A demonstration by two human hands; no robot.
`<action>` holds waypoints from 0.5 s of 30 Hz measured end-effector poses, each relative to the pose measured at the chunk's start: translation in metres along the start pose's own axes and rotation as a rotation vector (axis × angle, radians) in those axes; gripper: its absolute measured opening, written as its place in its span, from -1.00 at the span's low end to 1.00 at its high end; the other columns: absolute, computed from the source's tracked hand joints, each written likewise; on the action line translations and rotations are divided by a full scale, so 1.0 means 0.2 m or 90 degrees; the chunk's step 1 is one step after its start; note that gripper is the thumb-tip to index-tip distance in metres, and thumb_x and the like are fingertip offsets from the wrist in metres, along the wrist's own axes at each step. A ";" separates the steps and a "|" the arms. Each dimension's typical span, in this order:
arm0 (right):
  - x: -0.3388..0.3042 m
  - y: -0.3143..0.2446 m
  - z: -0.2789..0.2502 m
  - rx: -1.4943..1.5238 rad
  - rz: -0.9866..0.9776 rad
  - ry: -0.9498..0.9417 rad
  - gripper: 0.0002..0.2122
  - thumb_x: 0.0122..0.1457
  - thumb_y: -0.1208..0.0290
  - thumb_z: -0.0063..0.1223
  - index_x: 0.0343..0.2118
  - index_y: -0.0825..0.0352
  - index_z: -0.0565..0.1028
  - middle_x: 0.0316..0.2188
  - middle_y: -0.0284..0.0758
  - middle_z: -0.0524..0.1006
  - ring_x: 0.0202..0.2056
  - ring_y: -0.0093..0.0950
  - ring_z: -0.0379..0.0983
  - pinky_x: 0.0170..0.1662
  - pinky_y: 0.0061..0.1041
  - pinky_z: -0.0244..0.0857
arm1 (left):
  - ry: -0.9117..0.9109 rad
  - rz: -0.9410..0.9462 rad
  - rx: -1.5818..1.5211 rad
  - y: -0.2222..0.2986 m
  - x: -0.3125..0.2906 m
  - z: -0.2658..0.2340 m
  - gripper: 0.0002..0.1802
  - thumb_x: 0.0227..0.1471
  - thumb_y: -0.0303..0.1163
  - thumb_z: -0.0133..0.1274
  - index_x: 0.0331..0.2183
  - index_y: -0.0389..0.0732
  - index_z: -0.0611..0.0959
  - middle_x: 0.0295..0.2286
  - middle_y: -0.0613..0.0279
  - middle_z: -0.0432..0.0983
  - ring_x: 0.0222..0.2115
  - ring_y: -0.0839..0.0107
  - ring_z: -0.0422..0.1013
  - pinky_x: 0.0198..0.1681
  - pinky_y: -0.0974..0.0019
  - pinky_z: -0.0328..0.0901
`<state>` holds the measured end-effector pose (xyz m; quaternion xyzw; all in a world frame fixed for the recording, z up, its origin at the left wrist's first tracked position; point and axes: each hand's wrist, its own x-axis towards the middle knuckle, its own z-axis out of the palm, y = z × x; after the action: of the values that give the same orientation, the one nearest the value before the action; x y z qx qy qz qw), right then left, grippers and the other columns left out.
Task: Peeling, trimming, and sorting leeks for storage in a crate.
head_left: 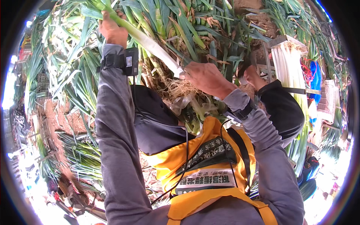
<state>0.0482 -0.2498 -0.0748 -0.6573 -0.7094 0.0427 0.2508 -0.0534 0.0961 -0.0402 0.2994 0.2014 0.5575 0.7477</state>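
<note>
A long leek (pixel 152 45) slants across the upper middle, green leaves to the upper left and the white root end to the lower right. My left hand (pixel 114 30) is closed around its green upper stalk, with the arm stretched forward. At the white base, the fingers of my right hand (pixel 206 78) are curled against the root end, gripping it. Stringy pale roots (pixel 180 88) hang just below that hand. Beneath the stalk lie more leeks (pixel 161 20) in a thick heap, their green leaves crossing.
To the right, a bundle of white-stemmed leeks (pixel 290 63) rests on a stand with a strap (pixel 300 90) across it. Beyond are a blue bag (pixel 315 84) and a crate (pixel 327 100). More leeks (pixel 80 155) lie at left. My knees and orange apron (pixel 161 163) are close below the work.
</note>
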 end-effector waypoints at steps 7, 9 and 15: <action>-0.06 -0.17 -0.23 -0.400 0.011 -0.017 -0.93 0.08 0.34 0.06 -0.46 0.16 0.44 -0.51 -0.46 0.32 -0.57 -0.57 0.38 -0.56 -0.50 0.22 | 0.099 -0.035 -0.072 -0.10 0.14 -0.15 -0.77 0.26 -0.25 -0.09 -0.21 -0.22 0.39 -0.45 0.04 0.41 -0.59 0.26 0.31 -0.53 0.21 0.27; -0.09 -0.25 -0.31 -0.373 0.022 0.024 -0.94 0.08 0.36 0.05 -0.46 0.15 0.43 -0.55 -0.45 0.26 -0.60 -0.60 0.33 -0.56 -0.54 0.18 | 0.096 -0.043 -0.077 -0.13 0.14 -0.15 -0.75 0.27 -0.24 -0.09 -0.20 -0.24 0.40 -0.42 0.09 0.40 -0.58 0.29 0.31 -0.53 0.22 0.27; -0.54 -0.07 -0.29 -0.168 0.082 0.100 -0.89 0.09 0.37 0.05 -0.39 0.27 0.46 -0.45 -0.33 0.51 -0.57 -0.40 0.50 -0.54 -0.37 0.35 | 0.176 0.130 0.057 -0.01 0.12 -0.13 -0.67 0.21 -0.15 -0.03 -0.18 -0.21 0.39 -0.49 0.17 0.41 -0.58 0.31 0.40 -0.57 0.26 0.30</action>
<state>0.0609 -0.3703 -0.0514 -0.7300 -0.6432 -0.0864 0.2142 -0.0618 0.1252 -0.0606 0.2718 0.2958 0.6570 0.6379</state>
